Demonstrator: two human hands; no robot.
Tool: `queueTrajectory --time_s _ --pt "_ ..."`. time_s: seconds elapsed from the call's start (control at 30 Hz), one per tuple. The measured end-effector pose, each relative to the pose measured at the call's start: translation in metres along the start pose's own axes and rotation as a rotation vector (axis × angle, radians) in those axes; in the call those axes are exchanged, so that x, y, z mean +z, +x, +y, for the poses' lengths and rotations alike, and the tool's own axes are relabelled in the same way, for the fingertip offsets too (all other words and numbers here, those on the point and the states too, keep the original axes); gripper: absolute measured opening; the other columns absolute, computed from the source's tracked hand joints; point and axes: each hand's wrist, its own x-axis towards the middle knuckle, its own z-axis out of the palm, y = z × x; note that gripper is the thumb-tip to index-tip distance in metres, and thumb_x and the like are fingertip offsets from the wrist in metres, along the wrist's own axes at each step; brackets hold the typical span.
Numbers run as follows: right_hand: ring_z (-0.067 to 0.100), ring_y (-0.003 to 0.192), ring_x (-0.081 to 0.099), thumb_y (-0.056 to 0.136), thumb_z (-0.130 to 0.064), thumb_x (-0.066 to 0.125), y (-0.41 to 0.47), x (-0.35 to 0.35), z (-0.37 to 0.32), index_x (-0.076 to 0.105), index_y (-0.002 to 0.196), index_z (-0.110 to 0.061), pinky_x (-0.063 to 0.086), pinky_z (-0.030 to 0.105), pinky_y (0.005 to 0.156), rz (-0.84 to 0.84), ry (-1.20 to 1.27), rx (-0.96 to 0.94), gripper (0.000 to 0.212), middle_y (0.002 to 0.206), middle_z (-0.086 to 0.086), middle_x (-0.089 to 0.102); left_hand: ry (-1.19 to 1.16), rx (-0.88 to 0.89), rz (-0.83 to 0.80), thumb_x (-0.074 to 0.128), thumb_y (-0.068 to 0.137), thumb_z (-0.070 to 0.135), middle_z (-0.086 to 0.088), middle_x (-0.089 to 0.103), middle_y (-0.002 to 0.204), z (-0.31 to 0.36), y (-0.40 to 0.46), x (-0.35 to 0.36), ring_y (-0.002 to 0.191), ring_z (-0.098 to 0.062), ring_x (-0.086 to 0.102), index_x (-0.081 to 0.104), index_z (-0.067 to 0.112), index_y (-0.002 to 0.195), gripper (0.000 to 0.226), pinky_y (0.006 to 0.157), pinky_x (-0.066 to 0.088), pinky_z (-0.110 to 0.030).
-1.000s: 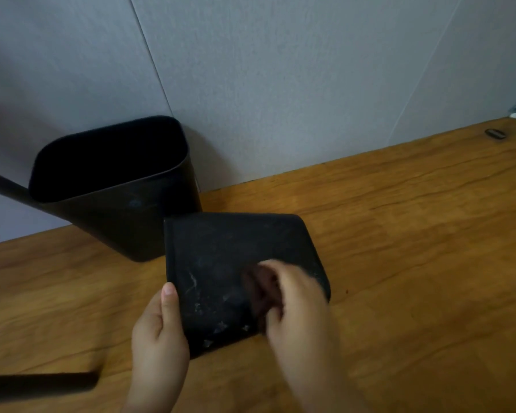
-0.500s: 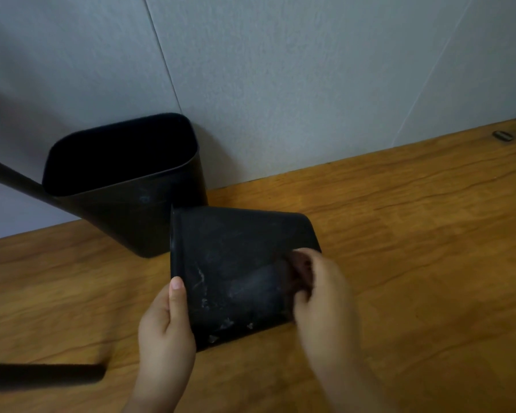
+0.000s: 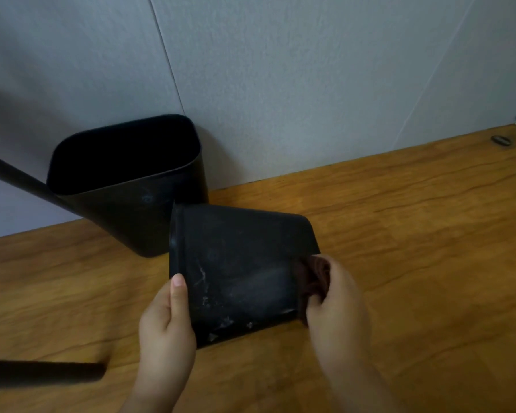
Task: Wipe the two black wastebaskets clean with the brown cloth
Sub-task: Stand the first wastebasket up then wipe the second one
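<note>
Crowding the held wastebasket point(image 3: 239, 263): upright wastebasket point(image 3: 125, 180), perhaps touching

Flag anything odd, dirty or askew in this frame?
The black plastic wastebasket lying on its side has whitish smears and flecks on the wall facing up, near the left hand gripping its rim. The right hand holds the brown cloth at its base end. The upright black wastebasket looks fine.

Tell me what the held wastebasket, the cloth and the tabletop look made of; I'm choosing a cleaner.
Held wastebasket: probably matte black plastic, thin smooth wall, pale scuffs. Cloth in the right hand: soft brown fabric, bunched in folds. Tabletop: wood or wood-look laminate, with orange-brown grain and slight sheen; I can't tell which.
</note>
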Motion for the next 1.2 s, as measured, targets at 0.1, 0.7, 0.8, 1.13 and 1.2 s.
queueTrajectory --time_s 0.1,0.7,0.8,1.13,1.2 --pt "0.003 0.125 0.041 0.083 -0.015 0.066 -0.017 0.003 -0.014 0.041 0.132 -0.042 0.038 0.026 0.108 -0.047 -0.051 -0.123 0.061 0.132 -0.020 0.044 0.022 0.042 -0.012 0.032 0.099 0.040 -0.010 0.066 0.079 0.000 0.002 0.003 0.074 -0.015 0.062 0.065 0.012 0.080 0.046 0.062 0.042 -0.024" --pt "-0.002 0.127 0.032 0.092 -0.023 0.056 -0.044 0.010 -0.075 0.031 0.137 -0.046 0.027 0.015 0.101 -0.371 0.011 -0.404 0.056 0.136 -0.024 0.038 -0.051 0.031 -0.021 0.021 0.094 0.055 -0.007 0.070 0.070 -0.018 0.005 -0.003 0.068 -0.018 0.068 0.067 0.014 0.075 0.064 0.062 0.051 -0.030" --pt "0.005 0.127 0.040 0.092 -0.022 0.057 -0.016 0.016 -0.074 0.035 0.140 -0.039 0.036 0.021 0.102 -0.233 -0.048 -0.336 0.056 0.136 -0.017 0.044 -0.029 0.031 0.014 0.022 0.093 0.054 -0.005 0.068 0.072 -0.014 0.000 -0.003 0.069 -0.007 0.066 0.066 0.016 0.078 0.060 0.055 0.046 -0.011" --pt "0.001 0.120 0.041 0.088 -0.022 0.061 -0.027 0.010 -0.067 0.042 0.130 -0.043 0.037 0.024 0.105 -0.321 -0.015 -0.458 0.050 0.126 -0.021 0.048 -0.025 0.081 0.003 0.022 0.091 0.055 -0.008 0.066 0.067 -0.012 0.004 -0.003 0.062 -0.011 0.064 0.063 0.009 0.070 0.065 0.058 0.050 -0.021" --pt "0.004 0.122 0.044 0.088 -0.022 0.061 -0.011 0.013 -0.058 0.043 0.133 -0.039 0.039 0.026 0.105 -0.237 -0.057 -0.366 0.052 0.128 -0.019 0.049 -0.036 0.097 0.008 0.023 0.092 0.051 -0.005 0.066 0.067 -0.011 0.001 -0.003 0.065 -0.004 0.063 0.064 0.011 0.071 0.061 0.054 0.045 -0.008"
